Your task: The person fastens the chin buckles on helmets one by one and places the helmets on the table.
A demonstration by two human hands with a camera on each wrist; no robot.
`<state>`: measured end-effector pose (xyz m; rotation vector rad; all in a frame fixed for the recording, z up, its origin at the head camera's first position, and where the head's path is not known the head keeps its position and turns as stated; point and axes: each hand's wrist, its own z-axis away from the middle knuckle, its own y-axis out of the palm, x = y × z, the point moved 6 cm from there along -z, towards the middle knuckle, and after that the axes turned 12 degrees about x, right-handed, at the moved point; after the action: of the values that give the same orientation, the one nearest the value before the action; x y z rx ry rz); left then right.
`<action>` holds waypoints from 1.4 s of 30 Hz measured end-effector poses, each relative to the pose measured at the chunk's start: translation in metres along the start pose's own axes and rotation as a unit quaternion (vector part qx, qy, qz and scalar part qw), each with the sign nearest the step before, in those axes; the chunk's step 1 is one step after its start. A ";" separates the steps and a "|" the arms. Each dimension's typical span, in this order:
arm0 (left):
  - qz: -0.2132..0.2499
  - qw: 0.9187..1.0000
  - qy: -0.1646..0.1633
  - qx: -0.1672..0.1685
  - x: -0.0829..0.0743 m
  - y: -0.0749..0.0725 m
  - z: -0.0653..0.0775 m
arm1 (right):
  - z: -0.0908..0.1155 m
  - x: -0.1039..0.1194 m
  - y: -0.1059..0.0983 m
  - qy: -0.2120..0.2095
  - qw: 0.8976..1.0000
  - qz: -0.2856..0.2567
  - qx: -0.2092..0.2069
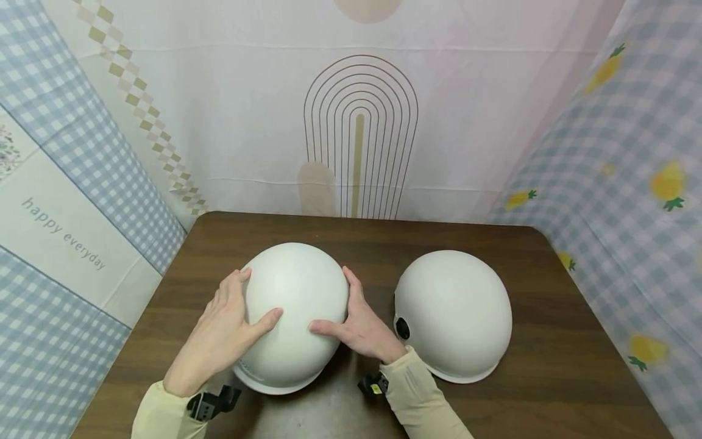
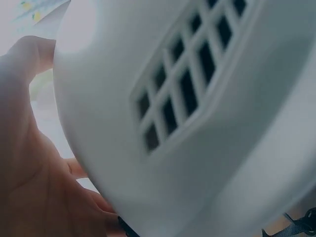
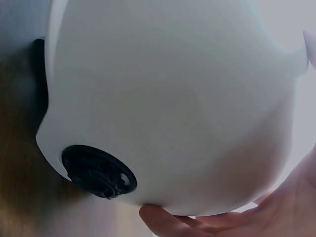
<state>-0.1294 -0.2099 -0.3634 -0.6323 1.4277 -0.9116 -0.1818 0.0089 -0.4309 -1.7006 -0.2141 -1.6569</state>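
Grips helmet between spread fingers of left hand and right hand, nearer counter's left edge than second helmet.

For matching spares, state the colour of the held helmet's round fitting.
Black; the round fitting shows best from the right wrist.

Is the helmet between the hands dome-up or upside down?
Dome-up: in the head view, the helmet shows its rounded shell on top, with its rim along the bottom.

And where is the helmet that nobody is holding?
In the head view, the free helmet is on the table, to the right of the held helmet and beside the right hand.
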 end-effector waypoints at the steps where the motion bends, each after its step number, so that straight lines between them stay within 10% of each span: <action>1: 0.001 1.000 0.001 0.001 0.001 0.000 0.000 | 0.000 0.000 0.000 -0.002 1.000 0.000 -0.004; 42: 0.038 0.997 0.002 0.066 0.020 0.015 -0.012 | -0.006 0.004 0.006 0.007 0.994 0.080 -0.073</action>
<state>-0.1403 -0.2167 -0.3878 -0.4735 1.3736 -0.9387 -0.1826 -0.0002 -0.4301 -1.7645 0.0503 -1.5975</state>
